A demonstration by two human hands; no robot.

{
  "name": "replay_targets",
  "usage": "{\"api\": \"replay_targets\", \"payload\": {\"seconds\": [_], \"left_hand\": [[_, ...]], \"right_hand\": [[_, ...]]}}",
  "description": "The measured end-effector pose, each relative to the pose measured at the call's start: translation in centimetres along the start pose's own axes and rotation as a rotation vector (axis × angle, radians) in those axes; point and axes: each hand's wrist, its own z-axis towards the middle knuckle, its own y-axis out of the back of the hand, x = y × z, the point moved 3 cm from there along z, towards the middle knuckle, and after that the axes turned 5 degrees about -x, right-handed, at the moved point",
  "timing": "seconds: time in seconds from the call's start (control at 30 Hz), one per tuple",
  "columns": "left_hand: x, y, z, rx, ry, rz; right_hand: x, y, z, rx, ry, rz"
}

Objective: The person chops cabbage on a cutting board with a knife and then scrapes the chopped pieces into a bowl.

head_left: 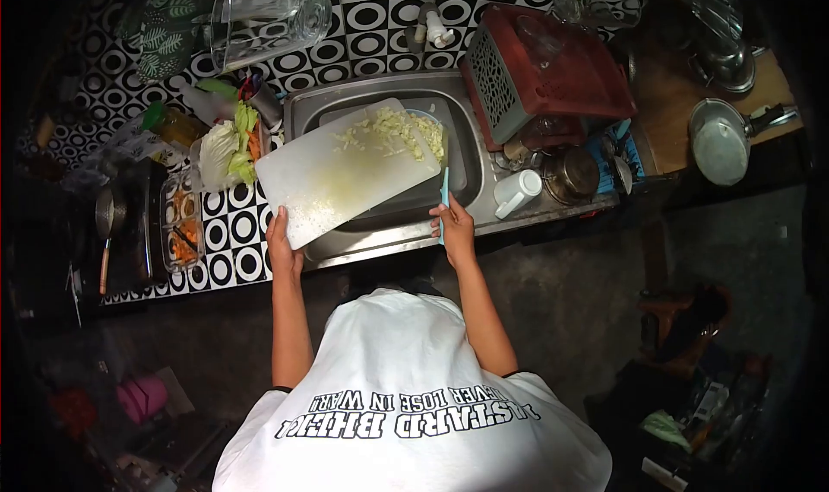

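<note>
My left hand [283, 243] is closed on the near left corner of a white cutting board [324, 177], which extends over the sink [380, 241]. Chopped pale cabbage [393, 133] lies along the board's far right end, and small wet bits cling near my left hand. My right hand [458, 228] is closed around the light blue handle of a knife [445, 200]. The knife points away from me beside the board's right end; its blade is hard to make out against the cabbage. What lies under the board's far end is mostly hidden.
To the left are leafy cabbage [226, 155] and a clear container [183, 241] with orange pieces. A wok [110, 215] stands farther left. Right of the sink are a white mug [518, 193], a pot [570, 174], a red dish rack [553, 69] and a pan [719, 142]. A faucet [434, 30] stands behind.
</note>
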Motion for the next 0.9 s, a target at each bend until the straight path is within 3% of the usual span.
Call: {"api": "replay_targets", "payload": {"seconds": [0.37, 0.7, 0.9], "left_hand": [[-1.2, 0.1, 2.3, 0.093, 0.031, 0.037], [-1.6, 0.2, 2.7, 0.065, 0.017, 0.026], [-1.7, -0.1, 2.0, 0.037, -0.014, 0.011]], "right_hand": [[1.3, -4.6, 1.5, 0.008, 0.023, -0.256], [4.2, -2.0, -0.3, -0.086, 0.135, -0.316], [3.9, -1.0, 2.1, 0.038, 0.038, -0.323]]}}
